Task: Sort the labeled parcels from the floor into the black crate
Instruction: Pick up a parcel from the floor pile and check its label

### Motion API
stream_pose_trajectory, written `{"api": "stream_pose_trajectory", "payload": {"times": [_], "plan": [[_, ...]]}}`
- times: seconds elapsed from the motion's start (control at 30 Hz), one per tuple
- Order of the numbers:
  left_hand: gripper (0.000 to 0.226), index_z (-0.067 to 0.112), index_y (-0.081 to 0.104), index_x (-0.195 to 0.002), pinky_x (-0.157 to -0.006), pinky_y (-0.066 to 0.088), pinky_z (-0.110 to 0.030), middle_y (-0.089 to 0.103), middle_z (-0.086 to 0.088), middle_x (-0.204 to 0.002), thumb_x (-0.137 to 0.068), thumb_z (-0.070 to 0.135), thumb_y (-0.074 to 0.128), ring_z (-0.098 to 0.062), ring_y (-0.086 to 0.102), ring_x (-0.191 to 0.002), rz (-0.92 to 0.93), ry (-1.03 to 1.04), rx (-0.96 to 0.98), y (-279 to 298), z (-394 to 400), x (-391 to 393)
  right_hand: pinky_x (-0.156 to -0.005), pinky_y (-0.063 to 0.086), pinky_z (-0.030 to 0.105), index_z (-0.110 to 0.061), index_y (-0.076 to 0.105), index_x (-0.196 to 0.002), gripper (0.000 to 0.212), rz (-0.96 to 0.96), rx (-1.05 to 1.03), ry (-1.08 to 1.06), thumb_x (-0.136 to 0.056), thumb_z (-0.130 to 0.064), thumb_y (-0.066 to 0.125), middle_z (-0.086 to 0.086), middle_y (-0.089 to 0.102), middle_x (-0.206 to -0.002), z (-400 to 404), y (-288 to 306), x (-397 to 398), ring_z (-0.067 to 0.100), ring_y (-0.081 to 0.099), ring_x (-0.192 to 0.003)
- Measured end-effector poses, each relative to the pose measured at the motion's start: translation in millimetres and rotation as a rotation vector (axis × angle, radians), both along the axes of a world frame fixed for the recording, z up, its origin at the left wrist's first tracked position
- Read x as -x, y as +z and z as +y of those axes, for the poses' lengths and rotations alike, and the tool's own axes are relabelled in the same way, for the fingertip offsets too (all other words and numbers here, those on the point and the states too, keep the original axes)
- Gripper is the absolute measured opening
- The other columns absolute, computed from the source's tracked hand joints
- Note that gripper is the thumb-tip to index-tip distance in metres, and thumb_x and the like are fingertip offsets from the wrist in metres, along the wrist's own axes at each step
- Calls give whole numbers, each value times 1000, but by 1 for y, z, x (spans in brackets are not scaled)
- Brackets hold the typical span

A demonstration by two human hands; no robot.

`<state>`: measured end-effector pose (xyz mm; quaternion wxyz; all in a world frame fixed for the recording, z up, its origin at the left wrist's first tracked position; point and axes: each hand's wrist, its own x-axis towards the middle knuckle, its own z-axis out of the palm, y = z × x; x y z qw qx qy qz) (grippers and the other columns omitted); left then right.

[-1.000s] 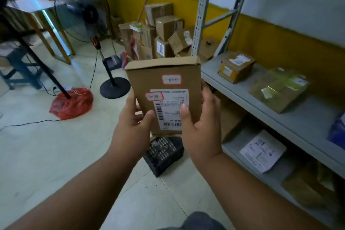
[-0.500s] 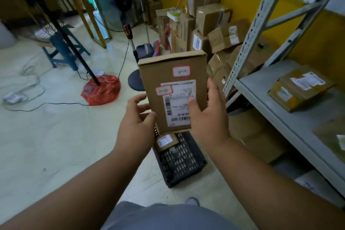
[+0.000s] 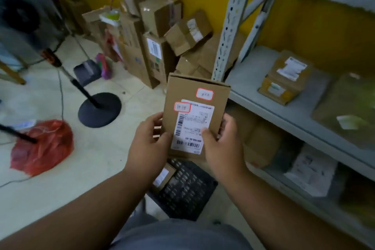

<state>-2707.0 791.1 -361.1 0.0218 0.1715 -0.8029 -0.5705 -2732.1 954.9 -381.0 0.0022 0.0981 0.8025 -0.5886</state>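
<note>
I hold a flat cardboard parcel point(image 3: 194, 115) upright with both hands, above the black crate point(image 3: 186, 191) on the floor. My left hand point(image 3: 149, 144) grips its left edge and my right hand point(image 3: 222, 144) grips its right edge, each thumb on the white shipping label point(image 3: 191, 126). A smaller labeled parcel point(image 3: 163, 176) lies already inside the crate, near the grey shelf point(image 3: 263, 105)

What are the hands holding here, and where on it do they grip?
A labeled cardboard parcel, held upright above the black crate: left hand on its lower left edge, right hand on its lower right edge.
</note>
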Motion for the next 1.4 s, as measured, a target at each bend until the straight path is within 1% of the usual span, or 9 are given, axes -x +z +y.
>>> {"api": "stream_pose_trajectory", "payload": {"times": [0.17, 0.3, 0.5, 0.6, 0.73, 0.83, 1.0, 1.17, 1.4], "plan": [[46, 71, 53, -107, -57, 44, 0, 60, 29, -115, -96, 27, 58, 17, 58, -97, -109, -341, 31, -31, -57, 62, -63, 48, 10, -42, 45, -118, 31, -74, -28, -326, -94, -32, 61, -25, 61, -101, -48, -33, 19, -11, 62, -87], [45, 50, 56, -131, -58, 42, 4, 60, 28, -113, -98, 19, 53, 21, 55, -95, -139, -432, 47, -75, -88, 94, -68, 48, 17, -36, 54, -122, 29, -192, -32, -452, -94, -37, 60, -25, 61, -101, -79, -71, 25, -4, 62, -94], [42, 66, 55, -111, -60, 48, -4, 61, 49, -88, -88, 33, 44, 24, 58, -84, -287, -523, 68, -182, -91, 106, -47, 40, 0, -39, 58, -87, 15, -333, -111, -477, -97, -27, 58, -24, 64, -87, -90, -170, 30, -22, 59, -74], [38, 76, 54, -97, -55, 42, 3, 58, 52, -83, -90, 40, 44, 29, 55, -79, -380, -558, 110, -273, -95, 97, -42, 38, 3, -25, 64, -97, 11, -455, -122, -459, -97, -22, 54, -9, 71, -96, -104, -263, 22, -9, 64, -69], [31, 76, 56, -77, -58, 53, -13, 66, 39, -75, -91, 48, 53, 2, 70, -68, -549, -466, 80, -418, -108, 69, -53, 50, 9, -18, 55, -128, 31, -649, -73, -470, -100, -28, 52, 2, 64, -124, -129, -407, -8, 16, 69, -98], [28, 70, 61, -77, -53, 49, -12, 65, 40, -71, -91, 47, 53, 3, 67, -64, -587, -562, 145, -520, -119, 59, -68, 62, 26, -17, 53, -130, 34, -716, -76, -492, -99, -30, 50, 5, 61, -127, -143, -508, -33, 20, 68, -102], [19, 23, 68, -94, -69, 62, -40, 71, 0, -97, -95, 23, 49, -23, 70, -81, -730, -784, 338, -665, -129, 49, -83, 60, 43, -15, 58, -124, 33, -769, -173, -430, -95, -28, 49, 9, 60, -128, -156, -638, -58, 26, 65, -105], [26, 20, 65, -118, -95, 53, -44, 62, -9, -124, -97, 16, 49, -32, 60, -111, -779, -979, 542, -741, -128, 61, -82, 60, 37, -14, 59, -124, 28, -852, -85, -491, -102, -25, 44, 7, 65, -121, -152, -715, -62, 22, 66, -98], [27, 8, 65, -118, -90, 52, -40, 66, -14, -117, -93, 11, 54, -32, 63, -105, -792, -1213, 696, -777, -116, 78, -87, 54, 31, -20, 54, -137, 36, -887, -36, -454, -103, -21, 44, 7, 59, -135, -143, -756, -49, 25, 61, -112]]}}
